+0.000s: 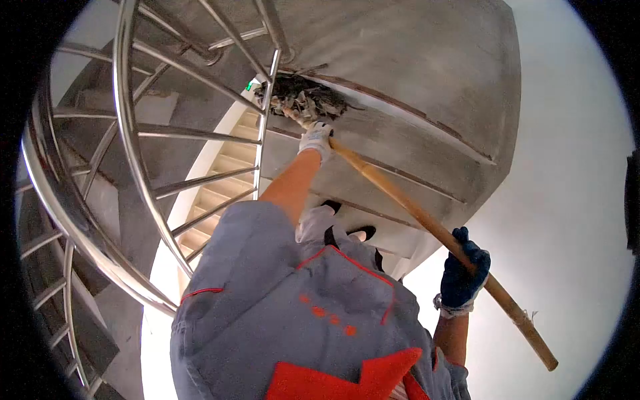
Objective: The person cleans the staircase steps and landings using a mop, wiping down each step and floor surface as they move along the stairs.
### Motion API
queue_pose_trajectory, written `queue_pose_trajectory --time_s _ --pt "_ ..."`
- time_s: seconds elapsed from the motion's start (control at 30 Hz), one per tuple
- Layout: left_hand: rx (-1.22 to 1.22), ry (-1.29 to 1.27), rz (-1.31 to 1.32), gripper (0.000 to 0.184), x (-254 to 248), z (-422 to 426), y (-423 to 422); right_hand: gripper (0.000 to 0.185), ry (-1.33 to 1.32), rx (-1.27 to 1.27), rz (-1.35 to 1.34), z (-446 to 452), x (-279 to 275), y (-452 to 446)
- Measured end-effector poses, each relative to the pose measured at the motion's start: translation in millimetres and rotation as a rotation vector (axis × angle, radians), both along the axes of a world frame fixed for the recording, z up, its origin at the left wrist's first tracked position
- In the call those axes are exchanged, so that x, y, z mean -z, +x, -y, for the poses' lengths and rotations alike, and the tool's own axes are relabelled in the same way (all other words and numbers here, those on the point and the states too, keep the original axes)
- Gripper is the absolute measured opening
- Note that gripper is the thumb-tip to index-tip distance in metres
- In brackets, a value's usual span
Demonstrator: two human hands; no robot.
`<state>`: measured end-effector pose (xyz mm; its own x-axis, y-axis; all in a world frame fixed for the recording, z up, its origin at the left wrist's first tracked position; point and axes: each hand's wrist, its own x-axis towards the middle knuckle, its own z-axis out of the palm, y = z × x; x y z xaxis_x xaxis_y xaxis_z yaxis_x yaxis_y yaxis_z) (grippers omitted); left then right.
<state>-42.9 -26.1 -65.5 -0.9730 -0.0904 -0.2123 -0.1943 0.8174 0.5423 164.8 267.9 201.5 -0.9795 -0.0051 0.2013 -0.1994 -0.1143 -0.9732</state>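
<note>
A mop with a long wooden handle (407, 203) slants across the view, its dark, ragged strip head (303, 99) resting on a grey stair at the far end. My left hand (317, 139), in a pale glove, is closed round the handle close to the mop head. Higher up the handle, my right hand (465, 268) wraps it in a dark blue glove with a white cuff. The free end of the handle sticks out past the right hand, with a few loose threads on it.
Grey stairs (393, 140) with brownish strips along their edges curve round below me. A shiny metal railing (127, 113) stands on the left, with lighter steps (223, 163) showing through it. The white wall (573, 133) runs along the right.
</note>
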Motion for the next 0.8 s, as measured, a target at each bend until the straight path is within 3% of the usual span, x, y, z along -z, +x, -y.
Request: queue_pose_trajectory --time_s 0.13,0.2,0.33,0.37,0.43,0.47,0.5,0.53,0.57,0.67,0.7,0.73,0.77,0.8 --pt "-0.023 0.023 -0.123 0.04 4 -12 -34 0.029 0.21 0.111 0.027 4 -39 -8" --pt "-0.007 0.055 -0.095 0.034 -43 -37 -28 0.033 0.281 0.139 -0.033 -13 -59 -6" --pt "0.009 0.304 -0.2 0.024 21 -142 -64 0.032 0.271 0.181 -0.134 -73 -103 7" --pt "0.004 0.419 -0.205 0.023 19 -176 -66 0.032 0.274 0.184 -0.173 -93 -109 10" --pt "0.136 0.308 -0.245 0.022 -5 -245 -56 0.032 0.316 0.403 -0.254 -135 -122 32" --pt "0.268 0.08 -0.287 0.023 -76 -271 -26 0.031 0.48 0.476 -0.242 -172 -133 59" --pt "0.395 -0.15 -0.332 0.023 -121 -301 -7 0.03 0.978 0.61 -0.182 -191 -143 86" --pt "0.375 0.059 -0.334 0.02 -115 -340 -7 0.031 1.474 0.745 -0.125 -209 -153 112" --pt "0.355 0.273 -0.324 0.017 -104 -374 -9 0.031 2.316 0.872 0.05 -202 -166 129" --pt "0.321 0.383 -0.39 0.014 -143 -439 -3 0.038 1.083 1.097 -0.175 -197 -155 148" --pt "0.406 0.438 -0.39 0.016 -154 -467 4 0.037 1.902 1.311 0.17 -193 -159 161" --pt "0.481 0.494 -0.387 0.017 -163 -492 6 0.035 2.671 1.407 0.695 -182 -155 157" --pt "0.556 0.549 -0.381 0.019 -171 -514 4 0.034 2.955 1.396 1.028 -172 -149 152" --pt "0.59 0.887 -0.096 0.021 -168 -545 -3 0.033 3.124 1.324 1.322 -166 -146 150"
